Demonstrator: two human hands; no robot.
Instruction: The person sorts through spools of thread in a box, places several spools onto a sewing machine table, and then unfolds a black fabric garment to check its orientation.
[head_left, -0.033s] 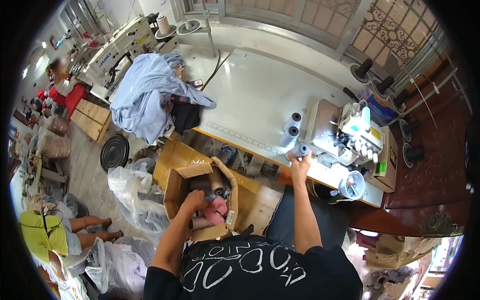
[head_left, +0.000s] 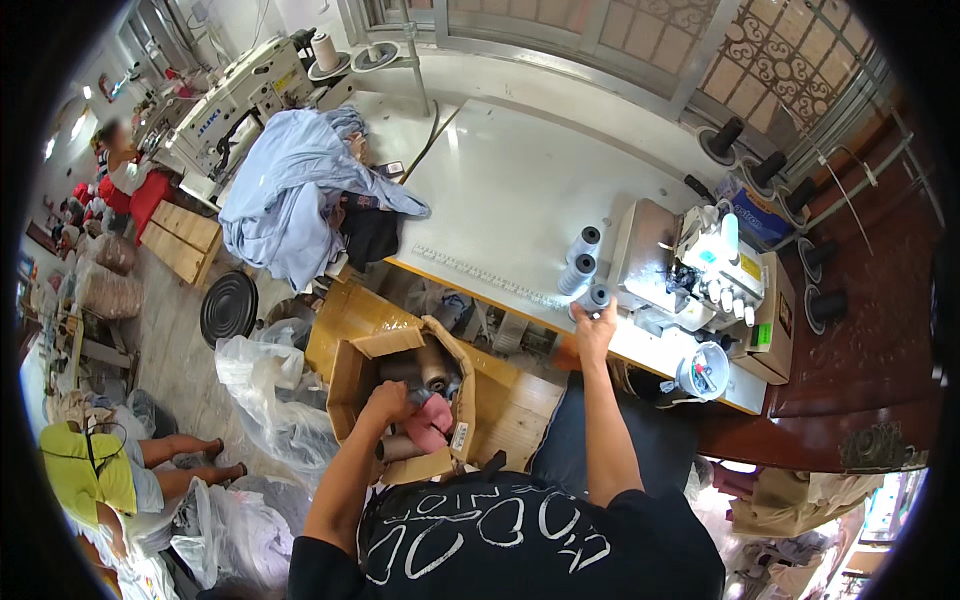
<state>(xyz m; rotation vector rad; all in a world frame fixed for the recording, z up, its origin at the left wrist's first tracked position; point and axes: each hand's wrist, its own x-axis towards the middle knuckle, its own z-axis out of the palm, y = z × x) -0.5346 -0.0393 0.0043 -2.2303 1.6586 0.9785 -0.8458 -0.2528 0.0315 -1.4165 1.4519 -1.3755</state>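
- From where I stand, the right hand (head_left: 597,328) has its fingers curled around a grey thread cone (head_left: 597,298), at the near edge of the white table (head_left: 500,170).
- The left hand (head_left: 390,402) reaches into a cardboard box (head_left: 343,390) in front of the white table; I can't tell whether its fingers pinch anything.
- Near that hand, inside, are a brown thread cone (head_left: 432,362) and a pink bundle (head_left: 430,422).
- Two more grey cones (head_left: 578,274) stand on the white table, beside the held one.
- An overlock sewing machine (head_left: 735,268) and a little white bucket (head_left: 687,380) sit at the white table's right end.
- Light blue cloth (head_left: 285,190) is heaped at the white table's left end.
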